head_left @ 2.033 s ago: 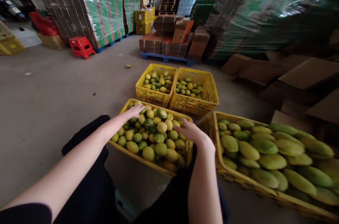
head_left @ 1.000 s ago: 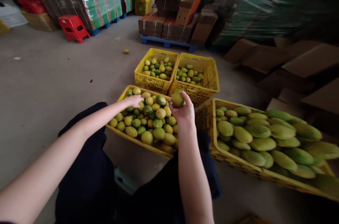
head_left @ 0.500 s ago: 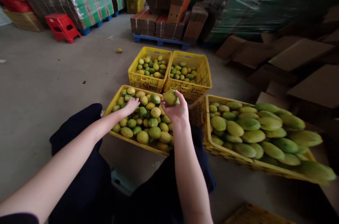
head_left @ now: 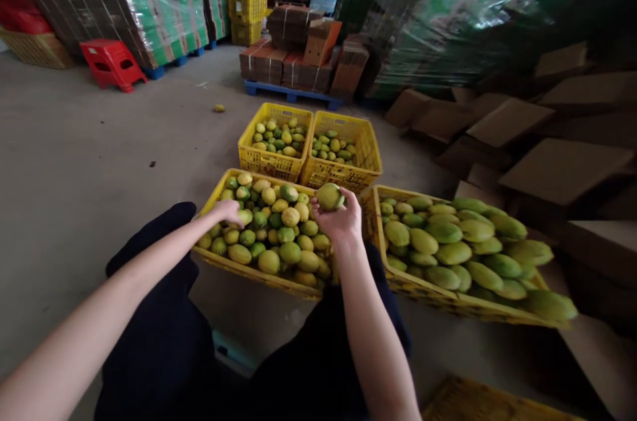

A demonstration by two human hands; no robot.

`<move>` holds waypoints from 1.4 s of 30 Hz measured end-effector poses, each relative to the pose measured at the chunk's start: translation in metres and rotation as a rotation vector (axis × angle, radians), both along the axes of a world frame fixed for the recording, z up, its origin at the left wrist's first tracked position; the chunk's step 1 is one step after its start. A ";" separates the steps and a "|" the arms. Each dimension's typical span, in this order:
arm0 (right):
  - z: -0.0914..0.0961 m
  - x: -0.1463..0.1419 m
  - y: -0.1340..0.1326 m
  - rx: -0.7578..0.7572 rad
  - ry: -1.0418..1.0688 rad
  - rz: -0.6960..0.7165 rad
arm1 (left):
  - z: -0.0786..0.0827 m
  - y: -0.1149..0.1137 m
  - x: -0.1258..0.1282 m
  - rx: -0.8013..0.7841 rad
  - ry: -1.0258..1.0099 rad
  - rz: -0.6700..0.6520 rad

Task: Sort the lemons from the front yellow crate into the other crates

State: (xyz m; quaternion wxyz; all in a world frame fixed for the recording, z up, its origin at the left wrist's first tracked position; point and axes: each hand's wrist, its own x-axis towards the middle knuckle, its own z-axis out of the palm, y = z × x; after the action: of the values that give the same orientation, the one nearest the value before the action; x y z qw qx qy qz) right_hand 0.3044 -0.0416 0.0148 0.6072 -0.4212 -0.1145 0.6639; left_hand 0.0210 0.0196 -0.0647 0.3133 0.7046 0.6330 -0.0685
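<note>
The handling of the fruit looks to be in the middle: one round green fruit [head_left: 329, 197] is already taken up, while many others remain in the near yellow crate [head_left: 269, 277]. The right hand [head_left: 338, 214] is turned palm up, with its fingers and thumb curved around this round fruit, and holds it above the right end of that crate. The left hand [head_left: 229, 212] is inside the same crate, on its left side, with bent fingers on a yellow-green fruit [head_left: 245, 216]; I cannot tell whether it grips this fruit firmly or only touches it. Behind, the back-left crate [head_left: 266, 164] and the back-right crate [head_left: 341, 174] hold similar fruit well below their rims, so in my judgement both have room for more. On the right, the long crate [head_left: 428, 295] is heaped with long, papaya-like fruits [head_left: 442, 231], and it seems full. One single fruit [head_left: 219, 108] lies on the floor, apart from the crates. How much work remains in total, I cannot tell.
</note>
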 end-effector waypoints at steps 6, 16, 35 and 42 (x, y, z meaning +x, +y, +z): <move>0.003 -0.007 -0.021 0.156 -0.196 0.084 | 0.040 -0.033 -0.004 -0.469 -1.044 0.261; -0.020 -0.051 -0.017 0.272 -0.153 0.103 | 0.054 -0.065 0.045 -0.744 -1.691 0.528; -0.024 -0.052 -0.029 0.761 -0.988 0.150 | 0.065 -0.059 0.032 0.269 -1.184 -0.050; -0.023 -0.056 -0.027 0.732 -0.911 0.129 | 0.073 -0.060 0.033 0.128 -1.260 0.014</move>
State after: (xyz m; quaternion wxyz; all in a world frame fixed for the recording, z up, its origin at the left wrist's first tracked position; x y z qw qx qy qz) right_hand 0.2487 -0.0685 -0.0085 0.5610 -0.4194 -0.6110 0.3688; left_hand 0.0545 -0.0406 0.0083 0.5834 0.6230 0.3346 0.3995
